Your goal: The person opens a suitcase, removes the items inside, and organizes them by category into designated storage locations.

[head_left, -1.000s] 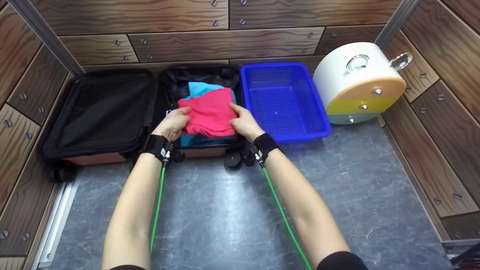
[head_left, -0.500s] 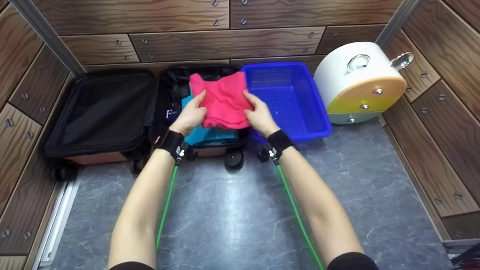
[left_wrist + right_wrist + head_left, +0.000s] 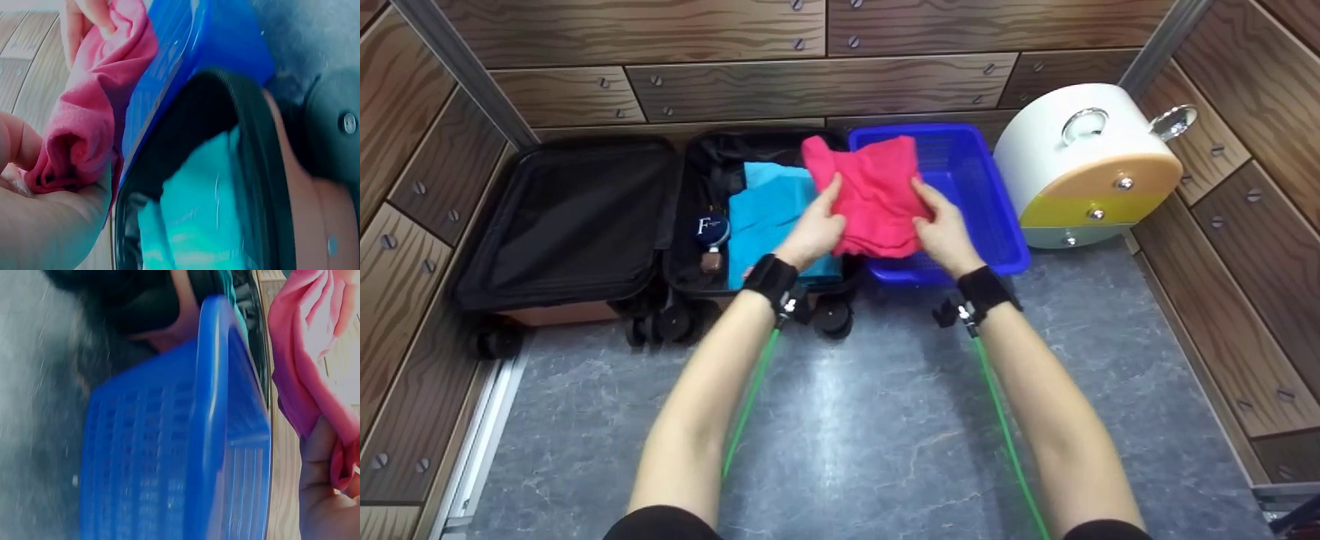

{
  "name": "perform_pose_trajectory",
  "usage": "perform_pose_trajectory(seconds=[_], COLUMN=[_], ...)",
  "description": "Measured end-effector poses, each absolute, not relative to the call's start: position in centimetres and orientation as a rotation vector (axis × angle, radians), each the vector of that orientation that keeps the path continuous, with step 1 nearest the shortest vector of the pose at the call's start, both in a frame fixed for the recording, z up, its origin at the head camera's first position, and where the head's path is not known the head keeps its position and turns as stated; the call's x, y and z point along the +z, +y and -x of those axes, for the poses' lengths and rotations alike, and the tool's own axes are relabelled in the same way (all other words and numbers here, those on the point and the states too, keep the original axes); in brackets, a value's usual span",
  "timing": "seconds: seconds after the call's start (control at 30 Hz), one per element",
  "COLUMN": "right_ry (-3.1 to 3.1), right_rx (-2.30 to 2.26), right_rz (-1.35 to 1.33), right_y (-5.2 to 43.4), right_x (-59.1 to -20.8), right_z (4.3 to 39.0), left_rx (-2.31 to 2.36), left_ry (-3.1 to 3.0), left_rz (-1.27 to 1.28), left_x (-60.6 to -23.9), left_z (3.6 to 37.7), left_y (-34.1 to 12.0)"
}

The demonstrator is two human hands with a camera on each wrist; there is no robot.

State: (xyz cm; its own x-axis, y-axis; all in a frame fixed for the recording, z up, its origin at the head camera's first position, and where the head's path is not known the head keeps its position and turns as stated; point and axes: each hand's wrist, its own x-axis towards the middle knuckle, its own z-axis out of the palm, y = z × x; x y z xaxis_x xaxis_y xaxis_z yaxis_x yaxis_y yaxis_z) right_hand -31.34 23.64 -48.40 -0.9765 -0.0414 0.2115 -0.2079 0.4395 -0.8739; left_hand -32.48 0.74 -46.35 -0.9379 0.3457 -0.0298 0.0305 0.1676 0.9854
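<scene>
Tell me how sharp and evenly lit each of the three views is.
Head view: sharp, evenly lit, soft glare on the grey floor, walls bowed by the wide lens. Left wrist view: soft, close-up, the pink cloth and left hand blurred. Right wrist view: the floor smeared, the blue basket clearer, the top right washed out.

Pink cloth (image 3: 877,195). Blue mesh-patterned basket (image 3: 986,217). Black-lined suitcase (image 3: 570,217), copper-brown shell; turquoise clothing (image 3: 769,210) inside. Round drawer unit (image 3: 1091,165): white body, fronts orange, yellow, pale green. Floor (image 3: 870,420): grey marble veining. Walls (image 3: 735,82): brown woodgrain planks. Black wrist straps (image 3: 769,277), green cables (image 3: 746,405).
</scene>
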Motion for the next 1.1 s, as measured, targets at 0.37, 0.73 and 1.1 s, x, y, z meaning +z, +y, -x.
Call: perform_pose_trajectory(seconds=[0.37, 0.73, 1.1], right_ry=[-2.583, -2.724, -3.148], right_rx=[1.484, 1.318, 0.780], right_rz=[-0.116, 0.060, 0.127], right_y=[27.6, 29.6, 30.6], right_x=[-48.7, -50.2, -50.4], right_z=[31.0, 31.2, 31.1], left_rx=[1.762, 1.369, 1.158], left_ry=[2.244, 2.466, 2.464], left_rz=[-0.423, -0.516, -0.645], left_x=[-47.2, -48.5, -48.5], left_z=[32.9, 33.1, 32.8], left_y=[6.4, 8.6, 7.8])
